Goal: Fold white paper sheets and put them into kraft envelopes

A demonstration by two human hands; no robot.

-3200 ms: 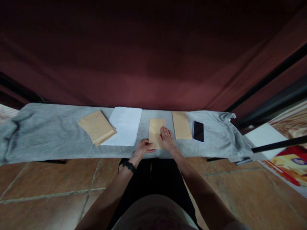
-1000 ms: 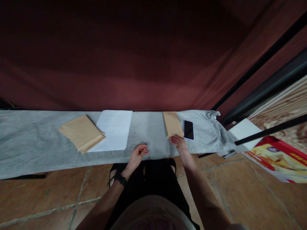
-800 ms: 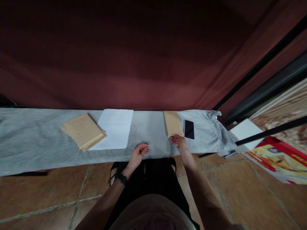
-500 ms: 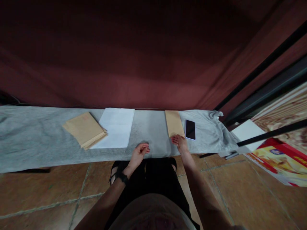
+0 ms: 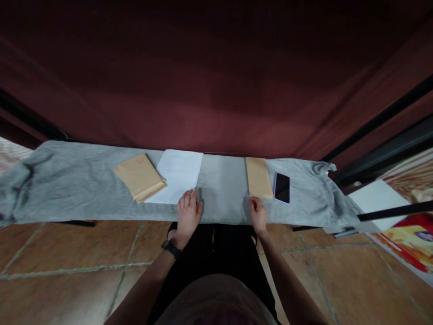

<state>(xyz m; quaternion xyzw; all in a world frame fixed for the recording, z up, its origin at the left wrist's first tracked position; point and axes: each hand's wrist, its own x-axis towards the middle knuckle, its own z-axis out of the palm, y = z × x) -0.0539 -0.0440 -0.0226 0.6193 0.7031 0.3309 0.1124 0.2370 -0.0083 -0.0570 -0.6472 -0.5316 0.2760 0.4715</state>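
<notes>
Left hand (image 5: 188,212) is at the near right corner of the white paper (image 5: 181,171), fingers slightly spread. Brown envelope (image 5: 259,178) by the phone (image 5: 282,188) lies just beyond right hand (image 5: 258,214), its fingers curled; can't tell if pinching.

The stacked envelopes (image 5: 138,175) and the right-hand envelope pile (image 5: 259,178) are matt brown paper with a smooth face. The white sheets (image 5: 182,169) are smooth, matt paper. The phone (image 5: 282,187) has a smooth, glossy screen. The cover (image 5: 223,189) is matt cloth, creased towards its ends. The floor tiles (image 5: 84,248) show a faint sheen.
</notes>
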